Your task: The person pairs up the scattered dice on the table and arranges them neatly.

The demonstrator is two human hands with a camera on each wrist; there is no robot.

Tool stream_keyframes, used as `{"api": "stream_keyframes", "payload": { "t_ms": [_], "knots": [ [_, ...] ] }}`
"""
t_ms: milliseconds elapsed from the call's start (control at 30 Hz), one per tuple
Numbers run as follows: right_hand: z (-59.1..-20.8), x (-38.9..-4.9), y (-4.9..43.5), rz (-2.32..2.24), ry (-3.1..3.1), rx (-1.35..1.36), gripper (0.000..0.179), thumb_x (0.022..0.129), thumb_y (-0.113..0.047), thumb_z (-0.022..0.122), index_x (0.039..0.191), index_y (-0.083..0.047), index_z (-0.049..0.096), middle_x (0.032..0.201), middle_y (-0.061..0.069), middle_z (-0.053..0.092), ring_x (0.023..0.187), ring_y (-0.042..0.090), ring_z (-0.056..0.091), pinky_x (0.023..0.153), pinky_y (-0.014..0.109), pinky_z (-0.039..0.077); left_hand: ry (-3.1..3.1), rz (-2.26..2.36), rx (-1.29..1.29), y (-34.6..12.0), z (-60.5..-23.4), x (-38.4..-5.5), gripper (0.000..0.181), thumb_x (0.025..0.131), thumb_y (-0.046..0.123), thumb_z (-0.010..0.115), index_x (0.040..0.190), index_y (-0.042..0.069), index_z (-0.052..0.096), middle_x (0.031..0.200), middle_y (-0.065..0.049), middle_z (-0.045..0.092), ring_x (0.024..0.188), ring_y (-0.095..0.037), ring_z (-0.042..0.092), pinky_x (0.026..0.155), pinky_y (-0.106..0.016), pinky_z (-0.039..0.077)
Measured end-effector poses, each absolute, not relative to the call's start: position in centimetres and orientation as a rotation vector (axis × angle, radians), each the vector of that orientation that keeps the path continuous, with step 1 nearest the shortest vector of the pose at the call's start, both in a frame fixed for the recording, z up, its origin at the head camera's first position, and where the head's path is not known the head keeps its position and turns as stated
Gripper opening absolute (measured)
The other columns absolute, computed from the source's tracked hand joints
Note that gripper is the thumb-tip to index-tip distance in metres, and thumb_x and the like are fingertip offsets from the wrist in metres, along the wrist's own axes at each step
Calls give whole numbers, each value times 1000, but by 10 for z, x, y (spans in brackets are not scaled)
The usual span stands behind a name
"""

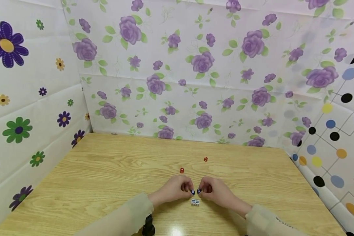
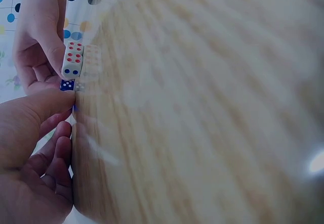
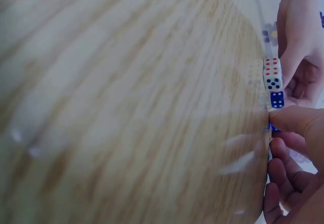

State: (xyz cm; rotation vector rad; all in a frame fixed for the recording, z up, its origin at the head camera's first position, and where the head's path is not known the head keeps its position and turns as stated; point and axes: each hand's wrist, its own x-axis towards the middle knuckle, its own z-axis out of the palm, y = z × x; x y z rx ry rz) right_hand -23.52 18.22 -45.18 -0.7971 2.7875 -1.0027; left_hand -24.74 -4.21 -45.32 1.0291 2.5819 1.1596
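Observation:
My left hand (image 1: 177,188) pinches a blue die (image 1: 193,192) between thumb and finger, low at the table. Facing it, my right hand (image 1: 216,191) pinches a second blue die (image 1: 199,191), with a small gap between the two dice. On the near side of them, two white dice (image 1: 195,202) sit side by side, showing six pips each on top. The right wrist view shows the white dice (image 3: 272,75) with red and dark pips, beside the blue die (image 3: 277,99) at my left fingertips. In the left wrist view, my thumb mostly hides the left hand's die.
Beyond my hands, one red die (image 1: 182,170) lies on the wooden table (image 1: 112,170), and another red die (image 1: 205,159) lies farther back to the right. A black object (image 1: 148,226) shows beside my left sleeve. Patterned cloth walls (image 1: 177,65) border the table.

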Motion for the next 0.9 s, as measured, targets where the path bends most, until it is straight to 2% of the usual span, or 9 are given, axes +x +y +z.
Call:
{"api": "stream_keyframes", "payload": {
  "t_ms": [367, 633, 900],
  "knots": [
    [-455, -235, 182, -1042, 2778, -816, 5, 86, -17, 77, 86, -18, 72, 74, -8, 64, 63, -1, 53, 57, 20, 46, 2607, 1115, 998, -41, -457, -249, 7, 85, 10, 75, 87, 12, 69, 77, -2, 62, 66, 1, 45, 63, -16, 39],
    [-455, -233, 180, -1062, 2765, -817, 4, 86, -17, 77, 86, -18, 73, 76, -7, 64, 63, 0, 54, 57, 20, 46, 2609, 1116, 1015, -42, -457, -249, 8, 85, 11, 76, 87, 12, 68, 78, -4, 62, 66, 1, 44, 63, -16, 39],
    [-456, -232, 179, -1046, 2781, -802, 4, 87, -19, 76, 87, -19, 72, 73, -8, 63, 62, 0, 52, 56, 19, 45, 2614, 1118, 1022, -42, -458, -249, 9, 86, 12, 76, 87, 13, 68, 77, -1, 61, 66, 1, 44, 63, -16, 39]
  ]
}}
